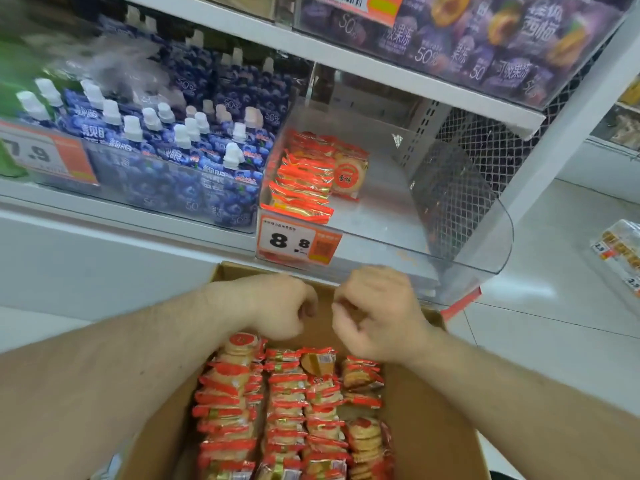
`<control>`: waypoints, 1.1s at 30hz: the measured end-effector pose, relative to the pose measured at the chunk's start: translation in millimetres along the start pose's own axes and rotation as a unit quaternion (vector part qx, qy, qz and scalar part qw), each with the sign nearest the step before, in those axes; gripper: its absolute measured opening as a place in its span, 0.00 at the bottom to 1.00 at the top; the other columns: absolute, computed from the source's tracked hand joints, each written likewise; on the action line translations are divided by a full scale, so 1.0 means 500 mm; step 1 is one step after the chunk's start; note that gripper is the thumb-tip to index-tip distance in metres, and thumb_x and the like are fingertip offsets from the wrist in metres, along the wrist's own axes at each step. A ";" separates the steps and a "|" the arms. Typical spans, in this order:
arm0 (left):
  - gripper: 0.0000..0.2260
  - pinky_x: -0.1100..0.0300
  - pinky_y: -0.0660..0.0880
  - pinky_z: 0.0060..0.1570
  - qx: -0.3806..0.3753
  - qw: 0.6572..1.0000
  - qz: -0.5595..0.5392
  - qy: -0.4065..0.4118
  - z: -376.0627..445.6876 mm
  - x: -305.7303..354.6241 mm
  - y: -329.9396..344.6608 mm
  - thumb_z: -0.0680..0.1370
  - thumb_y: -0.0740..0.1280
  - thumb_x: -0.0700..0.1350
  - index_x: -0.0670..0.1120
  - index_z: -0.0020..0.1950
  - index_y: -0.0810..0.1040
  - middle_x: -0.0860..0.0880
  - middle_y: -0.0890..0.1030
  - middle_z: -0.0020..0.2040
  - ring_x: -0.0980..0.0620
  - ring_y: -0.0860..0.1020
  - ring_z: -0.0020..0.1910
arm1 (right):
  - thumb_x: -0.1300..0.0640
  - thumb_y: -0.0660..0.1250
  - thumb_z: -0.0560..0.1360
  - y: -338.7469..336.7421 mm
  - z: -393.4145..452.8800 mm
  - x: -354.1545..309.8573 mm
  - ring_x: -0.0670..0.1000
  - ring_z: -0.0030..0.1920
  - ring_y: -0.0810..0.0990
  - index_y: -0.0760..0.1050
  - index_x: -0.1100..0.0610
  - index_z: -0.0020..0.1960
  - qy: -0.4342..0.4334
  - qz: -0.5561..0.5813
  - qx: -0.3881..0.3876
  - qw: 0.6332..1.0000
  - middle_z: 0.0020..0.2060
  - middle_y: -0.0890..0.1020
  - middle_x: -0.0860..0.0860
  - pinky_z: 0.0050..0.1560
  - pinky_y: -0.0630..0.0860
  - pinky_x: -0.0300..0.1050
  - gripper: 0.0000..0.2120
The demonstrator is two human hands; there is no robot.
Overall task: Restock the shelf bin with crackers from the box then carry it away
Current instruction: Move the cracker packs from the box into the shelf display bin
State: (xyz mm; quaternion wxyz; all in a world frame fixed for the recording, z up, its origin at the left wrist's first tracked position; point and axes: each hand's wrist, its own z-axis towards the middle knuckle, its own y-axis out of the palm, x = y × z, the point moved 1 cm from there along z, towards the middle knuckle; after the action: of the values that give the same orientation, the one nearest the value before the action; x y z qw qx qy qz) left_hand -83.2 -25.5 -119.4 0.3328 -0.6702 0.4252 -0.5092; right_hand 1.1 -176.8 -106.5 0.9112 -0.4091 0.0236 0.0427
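A cardboard box (433, 410) sits below me, filled with several rows of red-wrapped cracker packs (284, 410). Above it, on the shelf, a clear plastic bin (467, 220) holds a few stacked cracker packs (301, 178) at its left end; the rest of its floor is bare. A price tag reading 8.8 (294, 242) is fixed to the bin's front. My left hand (277, 306) and my right hand (374, 313) hover side by side over the box's far end, fingers curled inward, with nothing visible in either. The left hand is just above the nearest pack.
Left of the bin, another clear bin holds blue spouted drink pouches (156, 143). A purple jelly display (485, 39) fills the shelf above. White floor (554, 306) lies to the right, with packaged goods (620, 251) at the far right edge.
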 end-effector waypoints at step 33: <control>0.31 0.50 0.79 0.42 -0.085 0.879 -0.339 -0.325 0.020 -0.052 0.068 0.76 0.69 0.53 0.50 0.75 0.58 0.40 0.74 0.65 0.42 0.77 0.54 | 0.72 0.56 0.71 0.252 -0.173 -0.053 0.50 0.32 0.70 0.69 0.60 0.40 0.738 0.584 0.003 0.338 0.35 0.74 0.55 0.37 0.70 0.42 0.09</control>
State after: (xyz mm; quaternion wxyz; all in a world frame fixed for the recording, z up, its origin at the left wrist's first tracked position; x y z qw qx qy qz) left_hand -84.5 -16.1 -162.2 0.2012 -0.9269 0.0815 -0.3061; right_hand -38.2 -159.9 -255.7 0.2668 -0.1535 0.9195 0.2446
